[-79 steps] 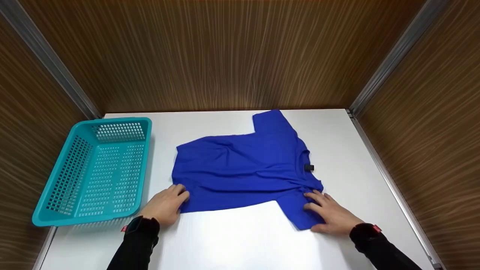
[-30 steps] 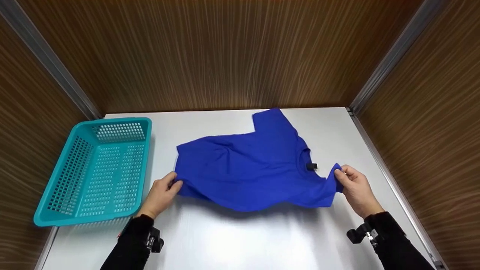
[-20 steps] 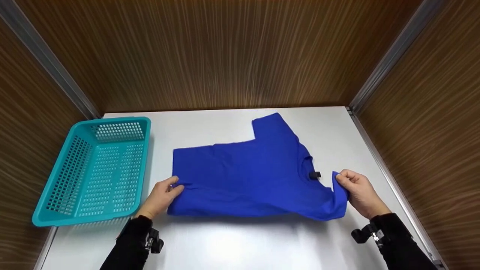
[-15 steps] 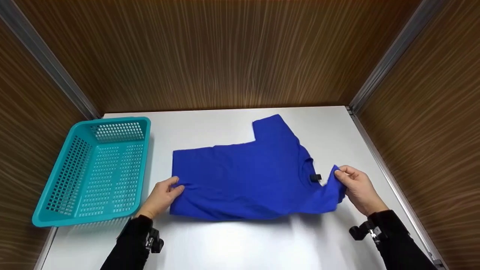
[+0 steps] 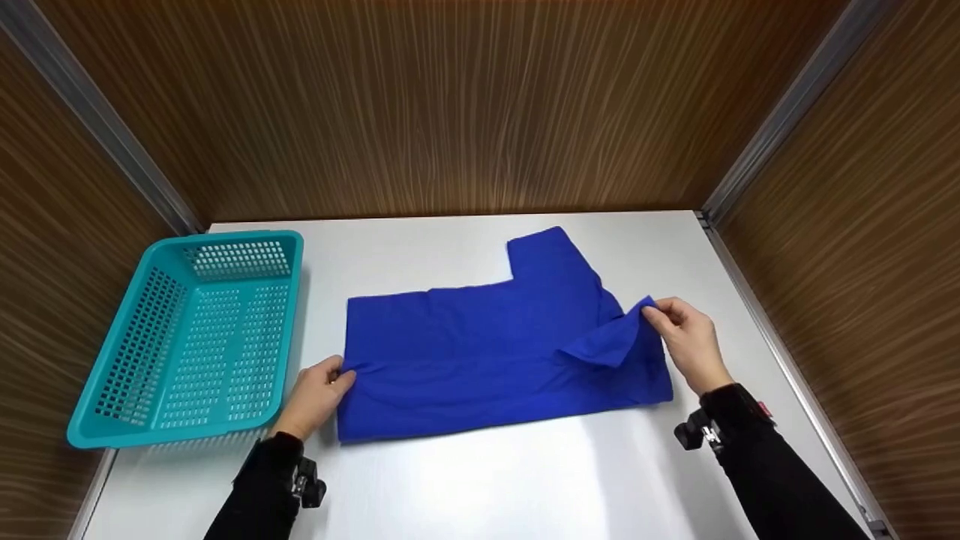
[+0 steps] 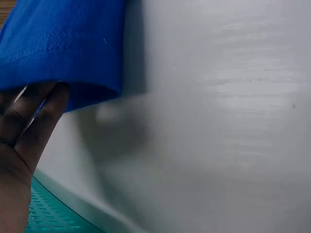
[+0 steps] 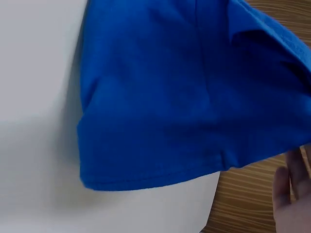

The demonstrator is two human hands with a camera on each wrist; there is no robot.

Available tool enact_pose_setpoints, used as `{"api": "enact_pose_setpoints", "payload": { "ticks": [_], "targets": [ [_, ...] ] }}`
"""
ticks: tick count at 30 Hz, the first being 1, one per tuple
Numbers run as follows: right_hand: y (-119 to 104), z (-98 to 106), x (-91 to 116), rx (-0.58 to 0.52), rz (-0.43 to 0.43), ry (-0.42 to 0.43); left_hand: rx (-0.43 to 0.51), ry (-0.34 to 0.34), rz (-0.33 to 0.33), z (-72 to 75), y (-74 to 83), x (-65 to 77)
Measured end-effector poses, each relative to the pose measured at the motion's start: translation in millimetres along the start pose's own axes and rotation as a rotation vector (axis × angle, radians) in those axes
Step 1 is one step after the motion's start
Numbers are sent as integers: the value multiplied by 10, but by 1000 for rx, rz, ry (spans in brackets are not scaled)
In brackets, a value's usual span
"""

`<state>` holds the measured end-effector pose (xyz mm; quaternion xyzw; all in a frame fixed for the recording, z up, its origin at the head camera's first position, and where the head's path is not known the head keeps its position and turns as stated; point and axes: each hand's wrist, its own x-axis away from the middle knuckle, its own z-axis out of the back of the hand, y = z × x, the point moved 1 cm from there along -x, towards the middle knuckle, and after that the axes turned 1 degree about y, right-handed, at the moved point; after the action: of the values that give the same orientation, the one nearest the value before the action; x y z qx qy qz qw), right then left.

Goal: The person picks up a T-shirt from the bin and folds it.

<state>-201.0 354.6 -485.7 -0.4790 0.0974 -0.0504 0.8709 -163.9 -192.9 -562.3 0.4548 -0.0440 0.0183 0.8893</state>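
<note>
**Right hand swings near sleeve inward over neckline of blue shirt**

Half a second ago, the same corner stood out to the right of the collar; now it crosses toward the middle of the garment, its tip raised. A narrow right grip pinches that corner between thumb and fingers, while the left hand pinches the hem at the opposite end. Plain deep-blue cloth lies lengthwise on the white bench, its far half fairly smooth with faint creases, its near half rippled by long folds. Flat and square-ended, the far sleeve points toward the wood-grain wall. Close up at the left wrist, a stitched line runs along the hem, which gapes into a shadowed opening. Apart from the shirt, at left, stands a teal basket.
</note>
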Motion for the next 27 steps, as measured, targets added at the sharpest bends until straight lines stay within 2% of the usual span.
{"api": "enact_pose_setpoints", "payload": {
  "ticks": [4,9,13,16,22,25,27],
  "targets": [
    [6,-74,-55,59,17,24,-70,0,-3,-31,-44,-3],
    [31,-109,-78,66,-42,-25,-152,4,-18,-65,-80,-5],
    [62,-122,-100,-2,-104,-58,-235,32,-77,-98,-94,-22],
    [96,-129,-117,-88,-147,-77,-252,57,-98,-111,-99,-41],
    [146,-165,-134,-212,-177,-101,-242,74,-53,-115,-93,-64],
    [185,-207,-137,-245,-199,-114,-288,74,-26,-135,-91,-65],
    [231,-238,-132,-248,-208,-156,-332,83,-8,-157,-84,-55]
  ]
}}
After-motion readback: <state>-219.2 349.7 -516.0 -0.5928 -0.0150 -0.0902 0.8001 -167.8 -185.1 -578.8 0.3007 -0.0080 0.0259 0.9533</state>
